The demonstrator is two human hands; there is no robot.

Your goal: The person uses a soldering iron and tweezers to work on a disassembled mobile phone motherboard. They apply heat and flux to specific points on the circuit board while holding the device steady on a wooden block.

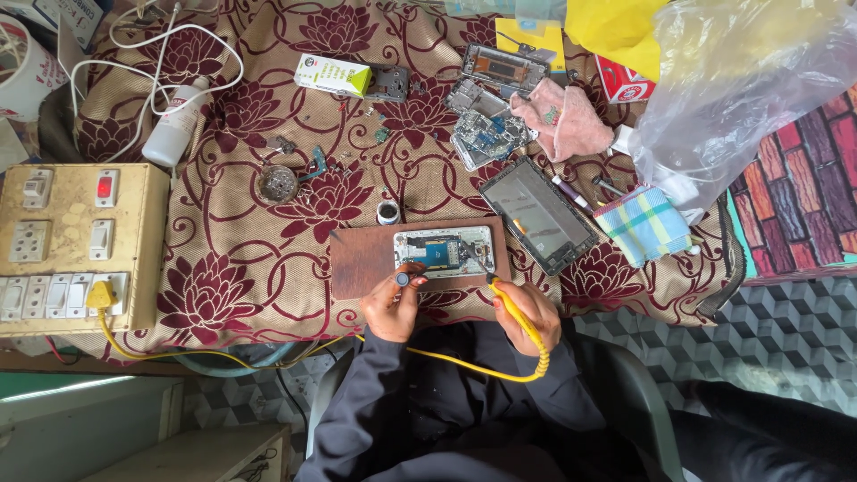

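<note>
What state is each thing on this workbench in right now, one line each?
Opened phone: back off, lying flat on brown board.
Yellow soldering iron: in right hand, tip at phone.
Left hand: holding small dark tool.
Screen frame: detached, lying flat.
Switchboard: yellow plug inserted.

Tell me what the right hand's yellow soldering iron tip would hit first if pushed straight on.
Likely the opened phone on the brown board: the right hand aims the soldering iron up-left at it. Depth unclear.

A phone repair workbench: opened phones (486, 120), a yellow soldering iron (518, 312), a switchboard (76, 250) on floral cloth (232, 259).
</note>
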